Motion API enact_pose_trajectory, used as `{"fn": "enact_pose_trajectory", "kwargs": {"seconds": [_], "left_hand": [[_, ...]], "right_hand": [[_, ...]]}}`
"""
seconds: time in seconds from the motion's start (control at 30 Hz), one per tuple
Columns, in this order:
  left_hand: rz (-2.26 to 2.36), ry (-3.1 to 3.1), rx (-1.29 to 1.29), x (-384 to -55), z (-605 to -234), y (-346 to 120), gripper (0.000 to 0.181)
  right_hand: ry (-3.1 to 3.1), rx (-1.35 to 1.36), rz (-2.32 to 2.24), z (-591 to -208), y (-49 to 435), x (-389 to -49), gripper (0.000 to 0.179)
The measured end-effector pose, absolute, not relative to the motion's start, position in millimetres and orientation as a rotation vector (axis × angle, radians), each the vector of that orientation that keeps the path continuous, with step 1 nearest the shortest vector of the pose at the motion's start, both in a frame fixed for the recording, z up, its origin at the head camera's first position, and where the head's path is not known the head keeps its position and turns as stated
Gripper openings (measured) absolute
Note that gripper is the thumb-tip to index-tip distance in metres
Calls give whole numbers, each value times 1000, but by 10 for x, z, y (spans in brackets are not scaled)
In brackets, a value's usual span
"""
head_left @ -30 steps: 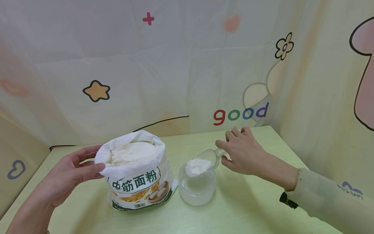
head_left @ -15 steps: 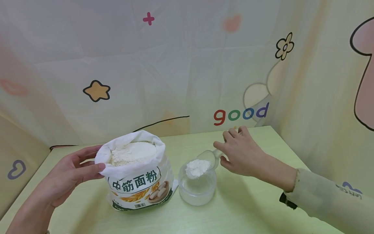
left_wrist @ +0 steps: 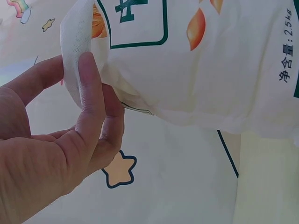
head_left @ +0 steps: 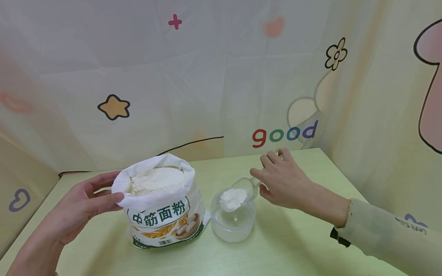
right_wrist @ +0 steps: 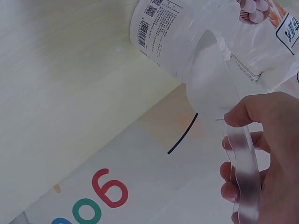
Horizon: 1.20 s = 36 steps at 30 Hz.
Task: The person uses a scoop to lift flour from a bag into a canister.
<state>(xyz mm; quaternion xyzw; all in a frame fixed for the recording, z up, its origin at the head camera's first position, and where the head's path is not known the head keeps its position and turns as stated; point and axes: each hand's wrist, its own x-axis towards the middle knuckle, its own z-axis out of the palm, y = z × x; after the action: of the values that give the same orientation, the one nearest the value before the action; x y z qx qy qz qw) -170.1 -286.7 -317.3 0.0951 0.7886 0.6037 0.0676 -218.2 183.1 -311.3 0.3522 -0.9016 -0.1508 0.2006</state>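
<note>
Pale cloth backdrop (head_left: 207, 76) fills upper frame in head view, printed w/ star (head_left: 114, 107) upper L, flower (head_left: 336, 55) upper R, "good" lettering (head_left: 284, 134) R of ctr. Pale green table (head_left: 276, 245) spans lower frame. White flour bag (head_left: 165, 226), biggest item on it, stands upright lower L of ctr, mouth folded outward, green Chinese lettering & wheat pic on front; flour (head_left: 159, 178) shows inside near rim. Light sleeve (head_left: 390, 230) lower R, dark strap (head_left: 340, 237) by cuff. L hand (head_left: 77, 211), lower L, pinches bag's folded rim b/w thumb & fingers; same pinch at L side of L wrist view. R hand (head_left: 284, 182), R of ctr, grips clear scoop (head_left: 251, 184), fingers curled round handle (right_wrist: 245, 177) at lower R of R wrist view. Clear bowl (head_left: 232, 234) sits lower ctr, just R of bag. Scoop's over bowl, lip lower L, handle upper R; can't tell if it touches bowl rim. White heap (head_left: 233, 199) fills scoop's front. Tiny white bit (head_left: 236, 219) shows w/in bowl's outline, just below lip.
</note>
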Motion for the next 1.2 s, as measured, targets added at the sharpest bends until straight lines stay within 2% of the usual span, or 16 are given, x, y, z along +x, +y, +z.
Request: {"fn": "enact_pose_trajectory", "kwargs": {"seconds": [0.43, 1.2], "left_hand": [[1785, 2401, 291, -1699, -3162, -2863, 65], [1819, 2374, 301, -1700, -3161, -2874, 66]], "right_hand": [[-2483, 1003, -482, -3108, 1798, -2169, 26], [-2376, 1042, -616, -3094, 1738, -2101, 33]]}}
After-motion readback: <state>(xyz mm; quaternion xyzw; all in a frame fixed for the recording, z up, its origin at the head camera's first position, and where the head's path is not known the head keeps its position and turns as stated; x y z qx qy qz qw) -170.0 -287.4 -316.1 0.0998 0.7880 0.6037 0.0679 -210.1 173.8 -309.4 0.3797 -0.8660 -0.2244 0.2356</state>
